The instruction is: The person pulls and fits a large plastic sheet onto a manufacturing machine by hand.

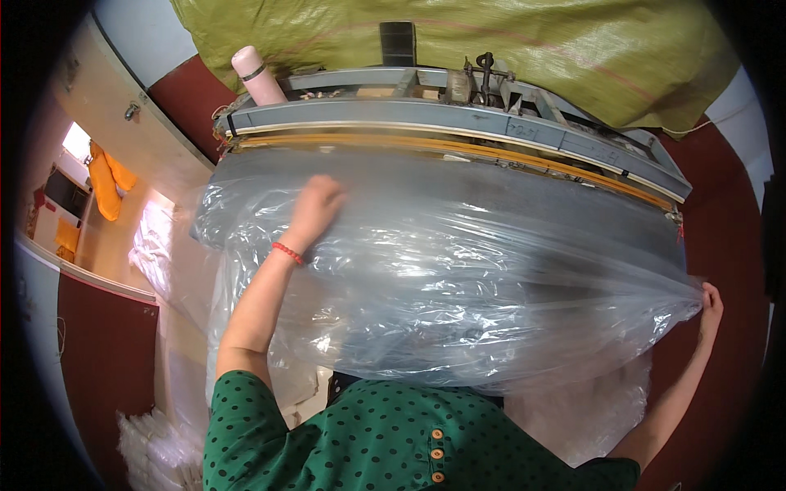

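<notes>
The clear plastic film (442, 270) is running some risk of lying skewed, I judge, because pleats are fanning toward 9 o'clock from the bunched corner that the right hand (711, 303) is pinching at 3 o'clock. Too hard a pull there could be stretching or tearing the thin sheet; too light a pinch could be letting it slip free. At 12 o'clock the grey metal frame (368, 116) and its orange strip (393, 144) are sitting near the film's far side, so a lifted fold could be snagging on them. The front edge is hanging close to the green shirt (368, 434) at 6 o'clock, where leaning in could be creasing it.

The film is covering much of the grey worktop (643, 219). The right hand's fingers are gripping its corner, with the sheet spreading from them toward 9 o'clock. The left hand (318, 203), at 10 o'clock, is showing blurred over the film; I cannot tell whether its fingers are open, closed or touching the sheet.
</notes>
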The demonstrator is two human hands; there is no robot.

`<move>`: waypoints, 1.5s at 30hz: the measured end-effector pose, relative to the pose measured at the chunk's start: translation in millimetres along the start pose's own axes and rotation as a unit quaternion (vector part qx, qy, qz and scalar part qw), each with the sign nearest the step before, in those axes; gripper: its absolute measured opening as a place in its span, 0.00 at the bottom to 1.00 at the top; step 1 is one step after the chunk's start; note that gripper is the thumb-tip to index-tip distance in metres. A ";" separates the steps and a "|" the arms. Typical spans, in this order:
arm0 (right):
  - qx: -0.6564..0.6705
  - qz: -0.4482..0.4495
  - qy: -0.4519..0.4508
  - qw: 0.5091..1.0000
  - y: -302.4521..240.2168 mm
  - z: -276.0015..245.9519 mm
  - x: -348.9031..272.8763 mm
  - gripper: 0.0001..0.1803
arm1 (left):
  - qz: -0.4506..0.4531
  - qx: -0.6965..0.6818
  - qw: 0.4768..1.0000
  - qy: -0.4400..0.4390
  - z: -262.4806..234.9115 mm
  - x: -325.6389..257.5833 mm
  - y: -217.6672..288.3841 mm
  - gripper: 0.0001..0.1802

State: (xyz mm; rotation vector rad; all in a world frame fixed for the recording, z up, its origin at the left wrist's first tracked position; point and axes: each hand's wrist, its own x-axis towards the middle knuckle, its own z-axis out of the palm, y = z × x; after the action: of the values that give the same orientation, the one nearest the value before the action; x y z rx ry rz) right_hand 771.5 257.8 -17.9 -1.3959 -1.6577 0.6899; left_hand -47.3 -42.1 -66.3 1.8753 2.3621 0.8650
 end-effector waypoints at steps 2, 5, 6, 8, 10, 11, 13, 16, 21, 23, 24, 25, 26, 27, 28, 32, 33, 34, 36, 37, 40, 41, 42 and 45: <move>-0.196 -0.118 -0.013 0.974 -6.4 -5.5 -3.0 0.06 | 0.030 0.024 0.999 0.017 0.9 1.2 0.9 0.08; -0.284 -0.141 0.001 0.948 -29.7 10.7 -2.7 0.04 | 0.098 0.019 0.986 0.130 -3.6 7.8 -0.3 0.06; -0.274 -0.117 0.021 0.954 -40.9 22.1 -3.4 0.05 | 0.048 -0.060 0.987 0.144 -8.6 10.5 2.2 0.06; -0.195 -0.063 0.010 0.979 -44.6 32.5 9.1 0.07 | -0.065 -0.154 0.964 0.206 -23.9 21.7 5.3 0.08; 0.088 0.009 -0.004 0.996 -55.9 75.1 25.2 0.08 | -0.179 -0.384 0.868 0.257 -44.7 26.0 -3.4 0.09; 0.182 0.070 0.021 0.981 -62.4 101.2 31.9 0.10 | -0.211 -0.408 0.843 0.281 -47.5 31.0 -5.6 0.10; 0.242 0.068 0.007 0.968 -50.3 139.8 47.5 0.10 | -0.248 -0.365 0.857 0.266 -40.5 42.0 -24.7 0.09; -0.057 -0.010 0.105 0.993 -30.2 210.4 68.9 0.08 | -0.263 -0.301 0.885 0.238 -14.6 45.6 -77.5 0.08; 0.178 -0.061 0.199 0.962 -22.6 280.4 97.8 0.08 | -0.203 -0.267 0.878 0.341 9.1 68.4 -131.6 0.11; 0.176 -0.046 0.214 0.960 -24.8 286.9 105.1 0.09 | -0.202 -0.279 0.878 0.330 11.6 76.6 -139.8 0.10; 0.179 -0.030 0.222 0.958 -25.5 288.4 107.7 0.09 | -0.205 -0.287 0.878 0.323 11.3 79.6 -144.5 0.09; 0.189 -0.033 0.223 0.956 -23.8 289.6 109.2 0.09 | -0.203 -0.275 0.880 0.330 11.3 80.8 -150.4 0.10; 0.188 -0.032 0.225 0.955 -22.4 289.2 111.3 0.09 | -0.201 -0.276 0.880 0.329 13.3 80.9 -155.7 0.10; 0.164 -0.031 0.255 0.952 -21.2 290.1 114.2 0.08 | -0.185 -0.277 0.878 0.343 14.8 80.6 -161.2 0.10; 0.137 -0.028 0.287 0.948 -13.8 287.8 117.1 0.08 | -0.168 -0.280 0.876 0.355 17.5 84.0 -159.2 0.11; 0.033 -0.012 0.310 0.950 -8.3 278.4 118.5 0.07 | -0.281 -0.244 0.867 0.331 10.2 80.8 -144.9 0.09; 0.067 -0.014 0.337 0.939 -13.8 277.0 117.2 0.08 | -0.286 -0.239 0.867 0.331 12.3 79.8 -161.4 0.09; 0.111 -0.020 0.355 0.928 -27.8 289.3 117.8 0.09 | -0.272 -0.249 0.849 0.378 3.8 69.0 -189.6 0.09; 0.123 -0.017 0.347 0.930 -21.3 281.3 119.1 0.10 | -0.257 -0.267 0.830 0.417 6.0 71.5 -193.3 0.08; 0.182 0.011 0.347 0.920 -17.9 270.0 116.8 0.10 | -0.250 -0.322 0.809 0.423 18.1 83.4 -165.5 0.07; 0.150 0.046 0.366 0.918 -35.7 272.6 111.6 0.11 | -0.234 -0.373 0.781 0.442 20.1 89.6 -128.9 0.05; 0.047 0.054 0.393 0.917 -49.1 276.2 109.3 0.11 | -0.225 -0.378 0.780 0.445 14.7 84.4 -131.8 0.04; -0.056 0.059 0.418 0.905 -63.9 279.6 108.0 0.11 | -0.209 -0.333 0.833 0.390 9.2 78.7 -139.0 0.04; -0.042 -0.200 0.333 0.920 -163.8 329.2 73.2 0.10 | -0.166 -0.363 0.883 0.247 -17.5 53.4 -98.5 0.02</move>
State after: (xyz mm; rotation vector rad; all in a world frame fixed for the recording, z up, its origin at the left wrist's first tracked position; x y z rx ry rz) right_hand 402.8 325.6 -26.5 -1.1180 -1.3495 -0.0999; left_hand -156.9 -14.3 -75.1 0.9988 1.9899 1.9880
